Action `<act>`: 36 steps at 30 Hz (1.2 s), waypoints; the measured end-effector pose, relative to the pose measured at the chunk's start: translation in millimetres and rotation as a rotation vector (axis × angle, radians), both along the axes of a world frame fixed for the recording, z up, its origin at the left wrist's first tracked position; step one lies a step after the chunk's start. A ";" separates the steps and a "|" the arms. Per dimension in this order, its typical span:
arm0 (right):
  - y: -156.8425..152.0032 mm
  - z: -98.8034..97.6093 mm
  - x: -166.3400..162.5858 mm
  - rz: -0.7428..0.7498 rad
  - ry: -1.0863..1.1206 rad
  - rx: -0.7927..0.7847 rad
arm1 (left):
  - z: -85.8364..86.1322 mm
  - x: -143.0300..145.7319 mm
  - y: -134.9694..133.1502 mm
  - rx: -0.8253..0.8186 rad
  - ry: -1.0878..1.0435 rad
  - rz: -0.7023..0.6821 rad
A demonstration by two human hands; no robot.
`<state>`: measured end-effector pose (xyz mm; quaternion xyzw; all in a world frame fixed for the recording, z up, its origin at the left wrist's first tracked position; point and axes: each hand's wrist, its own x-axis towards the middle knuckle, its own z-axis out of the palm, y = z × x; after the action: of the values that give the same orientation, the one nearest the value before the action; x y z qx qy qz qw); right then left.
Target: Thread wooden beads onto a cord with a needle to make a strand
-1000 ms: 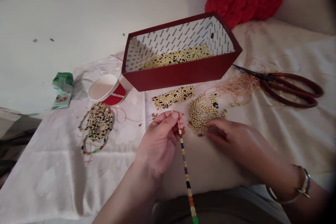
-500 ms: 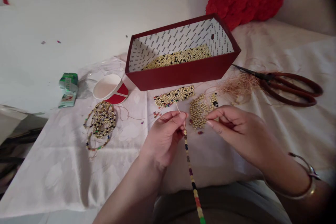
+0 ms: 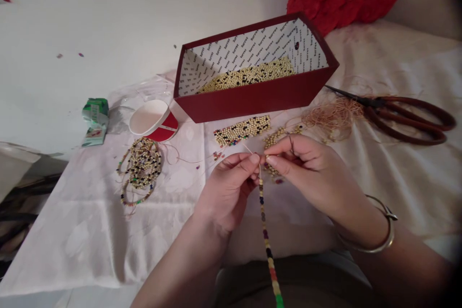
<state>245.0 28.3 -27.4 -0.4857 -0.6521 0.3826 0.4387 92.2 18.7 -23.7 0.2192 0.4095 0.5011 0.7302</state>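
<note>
My left hand [image 3: 231, 183] is closed, pinching a pale thread [image 3: 249, 148] between thumb and forefinger. Its short free end sticks out above the fingertips. Below the hand hangs a strand of threaded beads [image 3: 266, 236] in cream, black, purple, orange and green, running down past the bottom edge. Close by on the right, my right hand [image 3: 306, 163] has thumb and forefinger pinched together on what looks like a small pale bead, mostly covered by the fingertips. Behind that hand, a patch of loose cream and dark beads [image 3: 277, 137] lies partly hidden.
A maroon box [image 3: 252, 94] holding many beads stands at the back. A flat beaded piece [image 3: 243, 131] lies before it. To the left are coiled bead strands [image 3: 142, 166], a paper cup [image 3: 153, 120] and a green packet [image 3: 96, 118]. Scissors [image 3: 407, 118] rest beside tangled thread [image 3: 335, 116] at right.
My right hand has moved left from the loose beads up to the left fingertips, its fingers pinched. The left hand keeps its hold on the thread. The view has shifted slightly.
</note>
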 end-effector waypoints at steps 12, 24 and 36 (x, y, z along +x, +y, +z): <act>6.0 -24.4 11.6 0.151 -0.480 -0.003 | 5.9 -2.5 3.3 -0.042 0.006 0.194; -2.4 -34.1 30.1 0.133 -0.518 0.000 | 9.1 -4.7 4.0 -0.077 -0.037 0.208; -10.5 -45.1 36.2 0.205 -0.628 0.046 | 7.0 -5.9 7.0 -0.111 -0.077 0.216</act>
<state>281.2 17.8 -72.5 -0.5018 -0.8094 0.2416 0.1865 86.3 25.7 -16.7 0.1138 0.4293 0.5615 0.6982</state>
